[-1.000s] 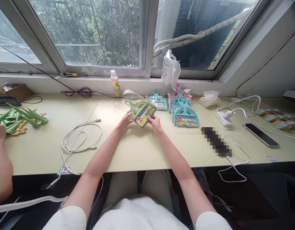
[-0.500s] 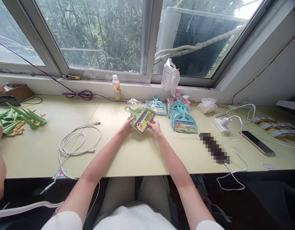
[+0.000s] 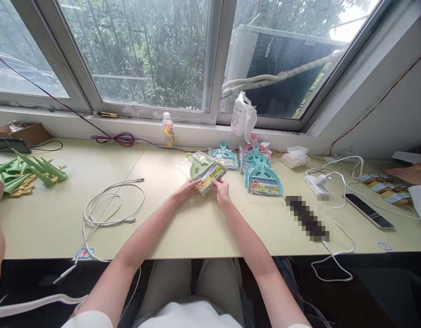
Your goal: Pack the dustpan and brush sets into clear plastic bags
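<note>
Both of my hands hold a green dustpan and brush set (image 3: 207, 172) with a printed label and a clear plastic wrapper, over the middle of the table. My left hand (image 3: 189, 188) grips its lower left edge. The fingers of my right hand (image 3: 221, 187) pinch its lower right corner. Just behind it lies a wrapped teal set (image 3: 224, 156). To the right is a pile of similar teal sets (image 3: 263, 175), with a pink one (image 3: 254, 139) at its back.
A bottle (image 3: 168, 130) stands by the window. A coiled white cable (image 3: 89, 212) lies left, near green cone-shaped pieces (image 3: 46, 171). Right are a power strip (image 3: 316, 182), a phone (image 3: 369, 211) and a blurred dark object (image 3: 308, 218). Other people's hands show at both sides.
The green set has turned in my hands and shifted slightly right, its handle now pointing more upward. At the far right, another person's hand has come into view. The view has tilted a little.
</note>
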`<state>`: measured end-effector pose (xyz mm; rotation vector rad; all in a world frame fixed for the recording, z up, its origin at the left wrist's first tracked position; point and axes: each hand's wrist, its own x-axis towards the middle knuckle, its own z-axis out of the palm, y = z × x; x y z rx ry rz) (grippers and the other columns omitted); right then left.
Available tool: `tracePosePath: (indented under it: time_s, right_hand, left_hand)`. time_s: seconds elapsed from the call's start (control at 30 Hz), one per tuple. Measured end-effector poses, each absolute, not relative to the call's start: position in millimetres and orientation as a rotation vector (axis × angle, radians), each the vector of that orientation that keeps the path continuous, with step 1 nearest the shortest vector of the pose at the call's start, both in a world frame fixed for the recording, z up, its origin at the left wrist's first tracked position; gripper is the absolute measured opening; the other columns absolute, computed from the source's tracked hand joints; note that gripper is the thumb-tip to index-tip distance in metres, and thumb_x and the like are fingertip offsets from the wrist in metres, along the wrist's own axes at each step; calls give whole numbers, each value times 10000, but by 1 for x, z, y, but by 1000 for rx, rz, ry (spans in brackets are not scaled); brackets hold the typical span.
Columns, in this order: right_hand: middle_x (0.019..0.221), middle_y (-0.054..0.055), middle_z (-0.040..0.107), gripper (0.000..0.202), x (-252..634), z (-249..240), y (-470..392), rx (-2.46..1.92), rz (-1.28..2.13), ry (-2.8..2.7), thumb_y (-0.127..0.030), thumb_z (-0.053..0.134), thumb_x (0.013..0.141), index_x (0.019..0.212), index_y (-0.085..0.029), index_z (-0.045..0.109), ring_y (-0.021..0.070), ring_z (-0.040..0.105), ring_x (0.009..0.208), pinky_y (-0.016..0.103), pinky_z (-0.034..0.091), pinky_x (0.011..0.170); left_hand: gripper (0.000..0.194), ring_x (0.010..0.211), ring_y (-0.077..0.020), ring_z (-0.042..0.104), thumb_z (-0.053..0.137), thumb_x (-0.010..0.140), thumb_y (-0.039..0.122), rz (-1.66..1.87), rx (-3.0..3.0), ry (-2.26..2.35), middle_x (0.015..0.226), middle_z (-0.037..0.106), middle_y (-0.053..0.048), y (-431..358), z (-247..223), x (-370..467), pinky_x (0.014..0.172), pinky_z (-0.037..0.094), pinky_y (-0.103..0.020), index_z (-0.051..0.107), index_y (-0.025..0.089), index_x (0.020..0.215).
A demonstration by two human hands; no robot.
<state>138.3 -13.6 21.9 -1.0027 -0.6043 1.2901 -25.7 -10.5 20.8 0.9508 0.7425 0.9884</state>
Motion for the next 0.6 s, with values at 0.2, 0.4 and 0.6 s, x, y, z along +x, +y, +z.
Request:
tracePosePath:
  time_s: [0.2, 0.4, 0.6]
  right_hand:
    - [797, 55, 762, 113, 135, 18, -13, -1011, 1332, -598, -78, 728, 728, 808, -137, 674, 212, 742, 827, 345, 637, 810]
    - [851, 53, 763, 132, 143, 22, -12, -1046, 1305, -641, -104, 751, 720, 826, -138, 680, 198, 734, 840, 336, 623, 827]
    - [919, 50, 765, 131, 141, 25, -16, -1016, 1269, -629, -112, 722, 735, 855, -140, 676, 179, 718, 885, 301, 608, 824]
  left_hand:
    - [669, 983, -258, 697, 873, 621, 239, 1195, 1037, 854, 1125, 719, -115, -15, 18, -15, 827, 577, -373, 601, 191, 1230]
    - [642, 958, -282, 703, 783, 733, 381, 1124, 964, 777, 1152, 706, -140, -15, 23, -16, 733, 597, -369, 551, 173, 1294]
    - [685, 895, -235, 710, 758, 742, 277, 1164, 967, 803, 1155, 682, -107, -21, 21, -7, 672, 602, -344, 450, 195, 1349]
